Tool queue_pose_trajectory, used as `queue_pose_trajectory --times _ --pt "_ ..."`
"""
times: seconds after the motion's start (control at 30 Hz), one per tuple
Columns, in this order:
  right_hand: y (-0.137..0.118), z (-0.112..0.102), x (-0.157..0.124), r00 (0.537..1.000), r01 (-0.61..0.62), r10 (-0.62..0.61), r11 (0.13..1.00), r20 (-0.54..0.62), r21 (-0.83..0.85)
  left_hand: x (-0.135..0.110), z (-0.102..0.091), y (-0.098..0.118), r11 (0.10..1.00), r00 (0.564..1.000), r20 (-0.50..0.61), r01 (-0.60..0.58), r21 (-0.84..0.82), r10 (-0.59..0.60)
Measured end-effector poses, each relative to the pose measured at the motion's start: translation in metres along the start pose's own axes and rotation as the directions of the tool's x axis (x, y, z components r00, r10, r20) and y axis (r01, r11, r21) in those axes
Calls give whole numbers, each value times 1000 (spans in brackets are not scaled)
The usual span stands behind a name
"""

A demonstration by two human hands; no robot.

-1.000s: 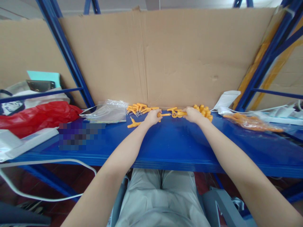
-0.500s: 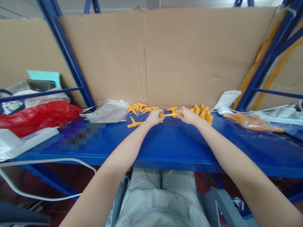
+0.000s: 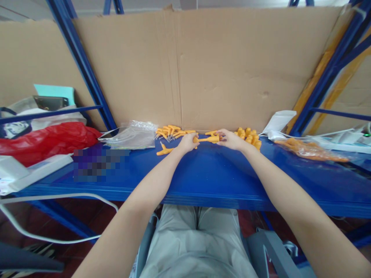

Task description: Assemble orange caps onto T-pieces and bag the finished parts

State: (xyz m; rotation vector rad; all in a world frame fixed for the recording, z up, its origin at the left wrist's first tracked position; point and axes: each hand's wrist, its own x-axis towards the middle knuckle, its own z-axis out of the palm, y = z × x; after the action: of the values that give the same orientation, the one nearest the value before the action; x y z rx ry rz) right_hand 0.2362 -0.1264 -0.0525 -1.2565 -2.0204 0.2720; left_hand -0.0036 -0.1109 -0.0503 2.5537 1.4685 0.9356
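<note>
My left hand [image 3: 188, 142] and my right hand [image 3: 231, 139] meet at the back of the blue shelf [image 3: 203, 173]. Between them they pinch a small orange plastic piece [image 3: 207, 139] with a thin ribbed stem, the left hand closed on its left end, the right hand on its right end. Just left of my left hand lies a heap of orange T-shaped parts [image 3: 171, 131], and one loose part [image 3: 164, 150] sits in front of it. A pile of short orange caps [image 3: 249, 136] lies right behind my right hand.
A crumpled clear plastic bag [image 3: 131, 136] lies left of the parts. A red bag [image 3: 46, 141] and white boxes sit further left. A bag of orange pieces [image 3: 310, 150] and white packets [image 3: 278, 121] lie at the right. Cardboard [image 3: 232, 65] backs the shelf.
My right hand has slid left along the orange piece, closing the gap to my left hand. The left hand has barely moved.
</note>
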Motion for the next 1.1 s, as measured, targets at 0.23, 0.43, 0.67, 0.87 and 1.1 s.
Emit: queue_pose_trajectory --times 0.23,0.43,0.67,0.87,1.1 --pt "-13 -3 -5 963 -268 236 902 133 338 1 1 -3 1000 1000 -22 -10 -15 9" --pt "-21 -3 -11 919 -393 362 827 155 402 3 4 -7 999 998 -38 -53 -2 53" --pt "-17 -9 -14 936 -351 296 841 193 412 1 2 -5 999 999 -20 -41 -4 41" --pt "-27 -5 -13 901 -429 365 823 233 371 1 2 -4 999 999 -28 -34 1 34" --pt "-35 -3 -14 875 -484 431 798 222 358 2 3 -6 999 999 -30 -40 3 40"
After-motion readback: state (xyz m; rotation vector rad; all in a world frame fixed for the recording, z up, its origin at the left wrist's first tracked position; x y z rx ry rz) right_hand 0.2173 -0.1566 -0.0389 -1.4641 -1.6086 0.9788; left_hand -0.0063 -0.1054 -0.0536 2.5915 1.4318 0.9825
